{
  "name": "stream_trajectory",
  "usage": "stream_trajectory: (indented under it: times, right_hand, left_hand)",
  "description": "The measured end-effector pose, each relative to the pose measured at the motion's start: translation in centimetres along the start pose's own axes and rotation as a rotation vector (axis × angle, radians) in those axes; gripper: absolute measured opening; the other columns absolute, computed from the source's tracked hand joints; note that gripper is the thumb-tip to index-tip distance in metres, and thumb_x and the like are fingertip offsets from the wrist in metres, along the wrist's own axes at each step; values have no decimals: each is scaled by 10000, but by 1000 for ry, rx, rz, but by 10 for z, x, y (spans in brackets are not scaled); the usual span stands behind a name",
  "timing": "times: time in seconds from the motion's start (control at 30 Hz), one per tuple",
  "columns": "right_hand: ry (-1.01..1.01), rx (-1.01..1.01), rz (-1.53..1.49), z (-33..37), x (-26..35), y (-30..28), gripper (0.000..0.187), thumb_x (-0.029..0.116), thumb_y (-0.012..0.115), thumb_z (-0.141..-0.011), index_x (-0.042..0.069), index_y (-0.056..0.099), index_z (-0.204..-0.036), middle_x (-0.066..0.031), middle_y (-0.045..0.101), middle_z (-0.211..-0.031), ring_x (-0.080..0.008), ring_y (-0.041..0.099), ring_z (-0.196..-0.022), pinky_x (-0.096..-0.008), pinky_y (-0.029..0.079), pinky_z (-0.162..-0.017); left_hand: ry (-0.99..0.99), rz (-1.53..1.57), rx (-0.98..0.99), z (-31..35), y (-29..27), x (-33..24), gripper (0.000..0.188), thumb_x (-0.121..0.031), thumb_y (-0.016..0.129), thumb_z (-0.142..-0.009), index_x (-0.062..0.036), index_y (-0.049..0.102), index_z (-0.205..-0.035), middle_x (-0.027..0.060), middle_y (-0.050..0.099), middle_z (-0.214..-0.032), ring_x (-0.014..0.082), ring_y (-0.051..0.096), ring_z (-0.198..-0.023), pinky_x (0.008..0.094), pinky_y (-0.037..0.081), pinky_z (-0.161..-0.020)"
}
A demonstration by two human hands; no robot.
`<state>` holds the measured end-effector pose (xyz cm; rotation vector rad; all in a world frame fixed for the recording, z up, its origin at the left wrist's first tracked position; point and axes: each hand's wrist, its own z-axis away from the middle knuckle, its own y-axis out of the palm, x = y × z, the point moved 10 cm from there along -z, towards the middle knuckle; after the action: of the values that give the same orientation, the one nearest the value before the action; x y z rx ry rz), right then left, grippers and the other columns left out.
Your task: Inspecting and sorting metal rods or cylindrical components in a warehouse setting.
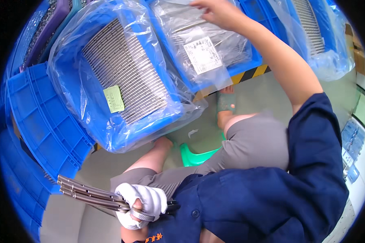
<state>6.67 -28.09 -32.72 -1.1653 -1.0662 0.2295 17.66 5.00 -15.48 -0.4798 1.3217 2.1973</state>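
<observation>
Your gloved left hand (142,204) at 7 o'clock grips a bundle of metal strips (89,193). Your bare right hand (217,12) at 12 o'clock rests open-fingered on a bagged strip pack (202,46) in the blue bin (247,60).

I sit in a factory workshop: blue plastic crates (44,121) hold bagged rows of metal parts (125,77); hazard-striped floor tape (247,75).

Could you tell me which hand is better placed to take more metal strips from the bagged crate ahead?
Probably the right hand: bare and free, it already reaches the plastic bag in the blue crate. The gloved left hand is full, gripping a bundle of metal strips.
</observation>
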Motion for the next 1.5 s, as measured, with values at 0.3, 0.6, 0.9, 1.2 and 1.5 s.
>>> stream_trajectory:
  times: [0.3,0.6,0.9,1.2,1.5]
  right_hand:
    - [743,214,-458,149,-42,102,515,344,626,-684,-22,530,-1033,-171,602,-889,-275,580,-795,-334,450,-718]
    - [450,349,-467,109,-23,47,283,175,409,-741,-6,547,-910,-31,536,-708,-108,483,-708,-257,387,-648]
    - [376,369,-286,105,-31,50,263,183,380,-754,-29,513,-834,-141,524,-702,-216,498,-681,-308,393,-657]
    - [402,345,-332,113,-39,51,236,185,382,-753,-21,494,-782,-106,488,-642,-172,452,-616,-293,379,-610]
    - [400,348,-329,117,-41,53,245,195,390,-750,-25,497,-764,-104,480,-624,-173,450,-606,-300,374,-591]
  left_hand:
    - [18,-50,-18,-4,-7,5,154,-221,561,-815,-110,476,-878,-47,378,-526,65,356,-377,236,307,-418]
    - [0,-86,-46,-2,-8,13,170,-231,564,-814,-117,466,-894,-56,375,-538,56,361,-396,233,325,-442]
    - [-38,-100,-21,-4,-2,20,169,-237,563,-815,-119,467,-890,-57,369,-540,53,356,-400,235,321,-446]
    - [-35,-99,-32,-1,-7,21,186,-254,567,-812,-122,459,-887,-59,361,-540,55,354,-400,240,317,-451]
    - [-49,-124,-31,2,-8,22,192,-267,564,-812,-125,453,-876,-59,354,-535,63,348,-393,246,312,-442]
